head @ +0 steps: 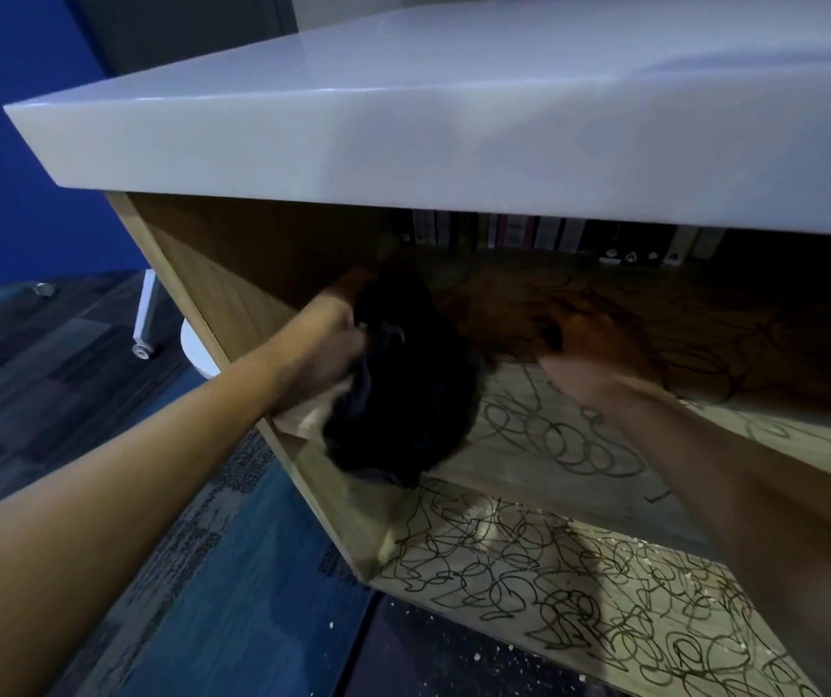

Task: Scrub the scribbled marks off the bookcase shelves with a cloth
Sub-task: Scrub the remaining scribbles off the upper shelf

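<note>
The left hand (325,339) grips a dark bunched cloth (403,394) at the left end of the wooden bookcase's upper shelf (519,445). The right hand (589,354) rests there with its grip relaxed, holding nothing. Looping black scribbles (559,440) cover this shelf and the lower shelf (529,570), so nearly all scrubbing seems left.

You have two hands in view, your left hand (325,339) and your right hand (589,354), and one dark cloth (403,394). One bookcase (212,294) stands before you with one white top (403,118) and two scribbled shelves, an upper shelf (544,435) and a lower shelf (529,570). One row of books (554,236) lines the back; their number is too dim to count.
</note>
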